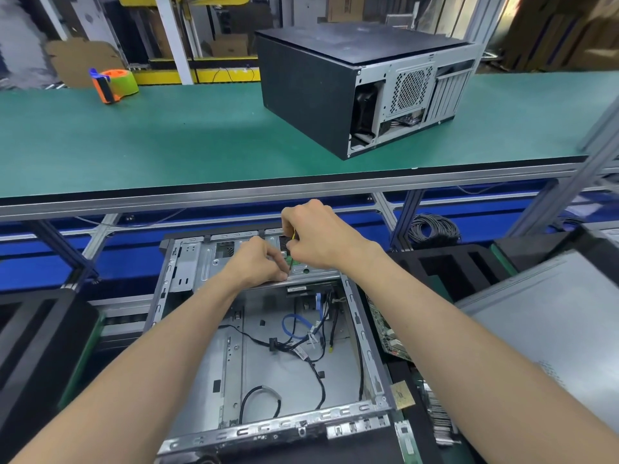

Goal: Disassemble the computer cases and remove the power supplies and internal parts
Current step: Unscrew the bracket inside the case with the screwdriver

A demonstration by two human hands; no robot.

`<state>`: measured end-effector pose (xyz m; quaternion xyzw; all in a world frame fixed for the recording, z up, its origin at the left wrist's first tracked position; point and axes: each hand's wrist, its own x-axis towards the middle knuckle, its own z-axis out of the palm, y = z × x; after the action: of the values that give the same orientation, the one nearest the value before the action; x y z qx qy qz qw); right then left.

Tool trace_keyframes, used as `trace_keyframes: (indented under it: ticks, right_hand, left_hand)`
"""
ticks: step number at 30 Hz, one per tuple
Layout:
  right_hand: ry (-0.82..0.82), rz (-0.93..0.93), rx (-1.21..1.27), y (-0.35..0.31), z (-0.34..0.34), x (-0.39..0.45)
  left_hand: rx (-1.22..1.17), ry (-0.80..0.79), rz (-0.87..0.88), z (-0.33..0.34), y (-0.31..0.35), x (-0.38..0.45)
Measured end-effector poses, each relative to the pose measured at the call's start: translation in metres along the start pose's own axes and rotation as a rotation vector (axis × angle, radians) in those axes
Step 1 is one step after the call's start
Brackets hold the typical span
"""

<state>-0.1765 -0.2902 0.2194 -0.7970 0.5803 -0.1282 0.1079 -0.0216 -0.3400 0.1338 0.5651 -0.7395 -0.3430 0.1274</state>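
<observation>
Computer cases take up most of what I see: an open, gutted case [268, 346] lies on its side below the bench edge directly under me, and a closed black case [335, 85] sits on the green workbench [134, 139] beyond it, rear panel with its fan grille turned toward my right. The bench mat runs the full width of the view, edged by an aluminium rail. To my right a grey metal side panel [542, 329] leans at an angle, and black foam inserts [449, 266] lie just beyond the open case's right wall. A circuit board [385, 326] stands on edge between that wall and the foam. Inside the open case the floor is bare metal with loose black cables [311, 360] and a blue SATA cable [294, 326] trailing across it. A metal drive bracket [241, 259] spans the far end of the case. A coil of grey cable [432, 229] hangs under the bench at right. An orange tape dispenser [112, 85] with a green roll stands on the far left of the mat.

Both my hands are at the drive bracket. My left hand [258, 262] has its fingers curled, tips pressed against the bracket's near edge; I cannot tell whether it pinches anything. My right hand [321, 236] is closed in a fist around a thin yellow-green wire [292, 244], which runs down toward the bracket between the two hands.
</observation>
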Motion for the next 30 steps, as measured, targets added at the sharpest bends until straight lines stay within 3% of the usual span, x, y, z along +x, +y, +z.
trace_keyframes:
  ticks: [6, 10, 13, 17, 20, 22, 26, 30]
  right_hand:
    - [0.090, 0.034, 0.004, 0.005, -0.006, -0.010]
    - [0.145, 0.064, 0.012, 0.010, -0.008, -0.016]
    - [0.161, 0.083, 0.016, 0.013, -0.005, -0.020]
    - [0.195, 0.130, 0.039, 0.020, 0.002, -0.026]
    - [0.268, 0.271, 0.126, 0.027, 0.008, -0.032]
    - [0.329, 0.411, 0.342, 0.032, 0.011, -0.039]
    - [0.414, 0.691, 1.074, 0.035, 0.025, -0.060]
    - [0.426, 0.850, 1.493, 0.024, 0.039, -0.074]
  left_hand:
    - [-0.111, 0.039, -0.024, 0.005, 0.000, -0.004]
    - [-0.884, -0.025, -0.129, 0.010, 0.002, -0.011]
    - [-1.337, -0.022, -0.196, 0.014, 0.010, -0.016]
    - [-1.680, -0.020, -0.260, 0.020, 0.021, -0.020]
    - [-1.835, -0.065, -0.265, 0.024, 0.030, -0.025]
    - [-1.897, -0.054, -0.250, 0.027, 0.035, -0.028]
    - [-2.012, -0.025, -0.263, 0.036, 0.041, -0.033]
    - [-2.036, -0.072, -0.258, 0.050, 0.055, -0.039]
